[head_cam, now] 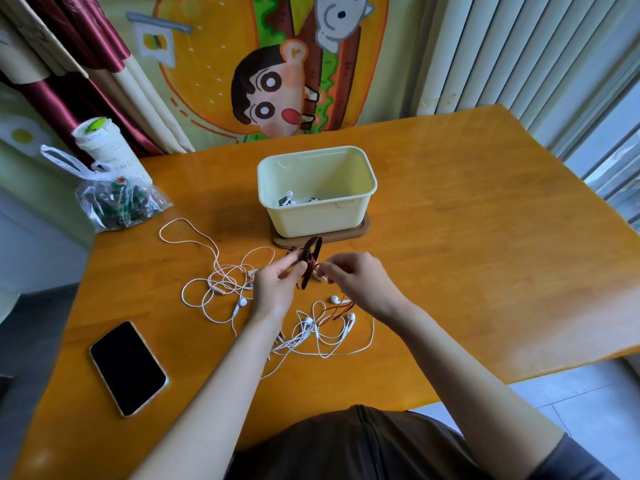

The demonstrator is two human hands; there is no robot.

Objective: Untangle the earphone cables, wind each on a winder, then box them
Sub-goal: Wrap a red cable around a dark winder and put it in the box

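Observation:
My left hand [275, 285] grips a dark flat winder [311, 252] with dark red cable wound round its middle. My right hand [353, 277] pinches that red cable just right of the winder. The loose red cable [334, 311] trails down onto the table under my right wrist. White earphone cables [221, 289] lie tangled left of my hands, and another white bundle [322, 332] lies between my forearms. A pale yellow box [367, 188] stands behind the hands on a brown lid [363, 228], with white earphones [289, 199] inside.
A black phone [128, 368] lies at the table's near left. A clear plastic bag [117, 202] and a white cup [104, 143] stand at the far left corner. The orange wooden table [467, 254] extends to the right.

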